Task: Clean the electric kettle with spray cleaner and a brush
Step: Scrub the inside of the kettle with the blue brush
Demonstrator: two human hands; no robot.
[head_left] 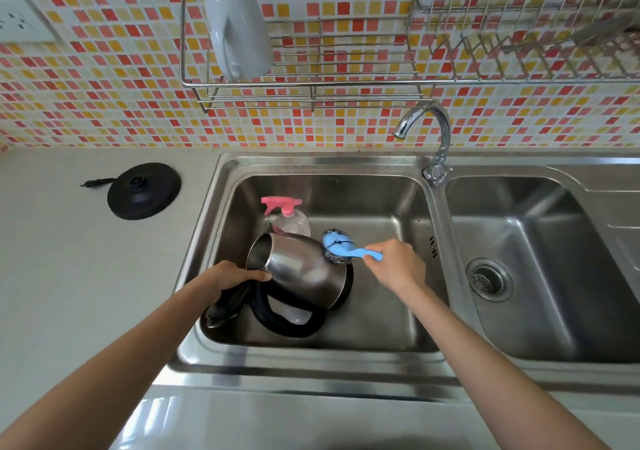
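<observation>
left hand grips the tilted kettle at its rim; right hand grips the brush, its head touching the kettle's 2 o'clock side.

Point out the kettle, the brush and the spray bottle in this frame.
kettle (299, 269), head view, steel body.
brush (337, 243), head view, blue head.
spray bottle (282, 203), head view, pink trigger top.

White mug in wire rack above chrome tap, wall socket at far left
</observation>
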